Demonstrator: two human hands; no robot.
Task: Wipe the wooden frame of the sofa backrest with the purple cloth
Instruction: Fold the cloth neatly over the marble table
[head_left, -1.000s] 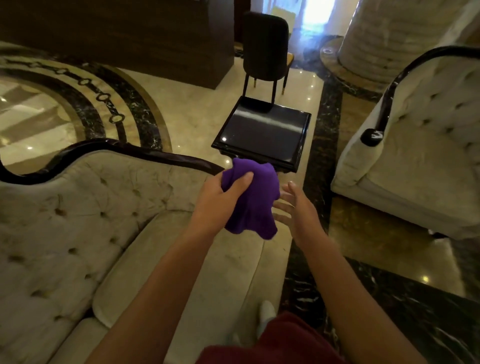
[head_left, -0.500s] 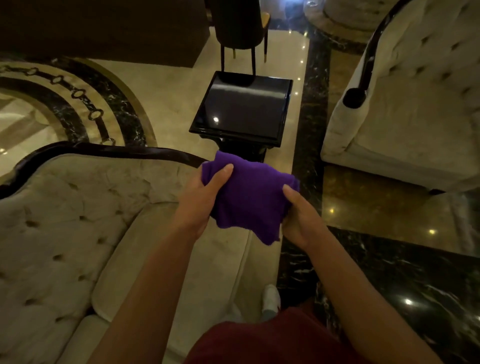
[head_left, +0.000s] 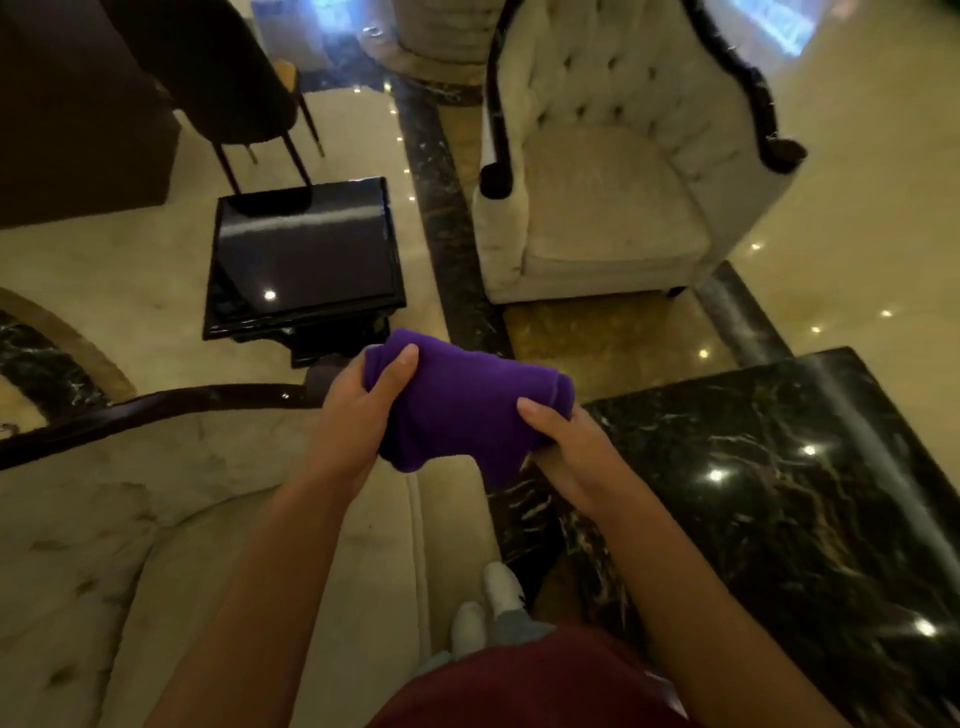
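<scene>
Both hands, left hand (head_left: 358, 410) and right hand (head_left: 571, 452), clamp purple cloth (head_left: 462, 410) off wooden frame (head_left: 156, 408); wiping not begun.

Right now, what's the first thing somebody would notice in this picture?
The bright purple cloth in the middle, gripped by the left hand and right hand. Left of it curves the sofa's dark wooden frame, not touched by the cloth. Beyond stand a shiny black side table and a cream armchair.
</scene>
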